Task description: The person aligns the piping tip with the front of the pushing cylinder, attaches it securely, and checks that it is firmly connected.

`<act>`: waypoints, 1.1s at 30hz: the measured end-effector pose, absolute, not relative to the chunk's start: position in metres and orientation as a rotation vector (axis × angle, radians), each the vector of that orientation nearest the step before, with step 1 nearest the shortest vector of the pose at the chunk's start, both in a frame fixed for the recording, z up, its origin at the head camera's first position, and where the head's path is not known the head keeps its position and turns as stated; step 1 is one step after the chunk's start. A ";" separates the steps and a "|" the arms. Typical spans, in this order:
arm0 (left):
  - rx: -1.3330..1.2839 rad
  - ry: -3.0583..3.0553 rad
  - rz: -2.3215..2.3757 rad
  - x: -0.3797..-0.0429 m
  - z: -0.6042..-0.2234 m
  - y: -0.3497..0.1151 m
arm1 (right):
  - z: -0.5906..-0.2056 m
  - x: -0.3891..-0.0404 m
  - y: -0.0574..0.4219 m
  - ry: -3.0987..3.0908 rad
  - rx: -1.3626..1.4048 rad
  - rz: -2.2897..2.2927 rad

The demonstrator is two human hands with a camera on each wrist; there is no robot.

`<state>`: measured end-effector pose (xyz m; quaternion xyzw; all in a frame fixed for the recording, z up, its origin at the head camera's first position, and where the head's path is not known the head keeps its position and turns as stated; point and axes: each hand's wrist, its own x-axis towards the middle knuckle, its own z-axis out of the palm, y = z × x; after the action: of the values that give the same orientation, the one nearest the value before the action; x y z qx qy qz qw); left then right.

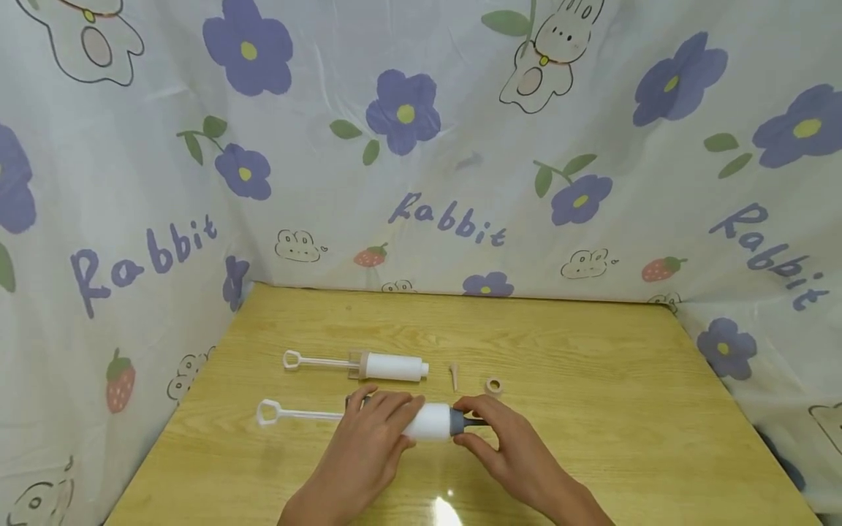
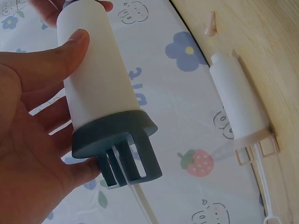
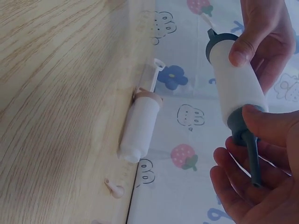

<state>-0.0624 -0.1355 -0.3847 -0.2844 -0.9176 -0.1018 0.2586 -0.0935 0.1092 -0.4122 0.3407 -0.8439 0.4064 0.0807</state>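
A white plunger syringe (image 1: 434,421) lies crosswise between both hands, its ring-ended plunger rod (image 1: 309,415) reaching out to the left. My left hand (image 1: 371,442) grips the white barrel (image 2: 96,88), thumb along its side and fingers behind. Below that thumb, the left wrist view shows the dark grey slotted finger grip (image 2: 114,133). With thumb and fingers, my right hand (image 1: 516,442) pinches the dark grey collar (image 3: 238,122) at the other end. A slim dark nozzle (image 3: 252,158) sticks out of the collar, over the right fingers.
Behind the hands, a second white syringe (image 1: 395,367) with a beige grip lies on the wooden table (image 1: 612,394). To its right are a small beige nozzle (image 1: 454,376) and a beige ring (image 1: 493,386). A printed cloth (image 1: 434,175) stands around the table's back and sides.
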 end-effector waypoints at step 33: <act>-0.768 -2.553 -0.335 -0.064 -0.380 -0.131 | -0.410 -0.094 0.116 -2.612 0.946 1.233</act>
<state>-0.0639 -0.1307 -0.3800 -0.2786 -0.9256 -0.1216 0.2253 -0.0940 0.1157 -0.4098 0.3107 -0.8583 0.4053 0.0510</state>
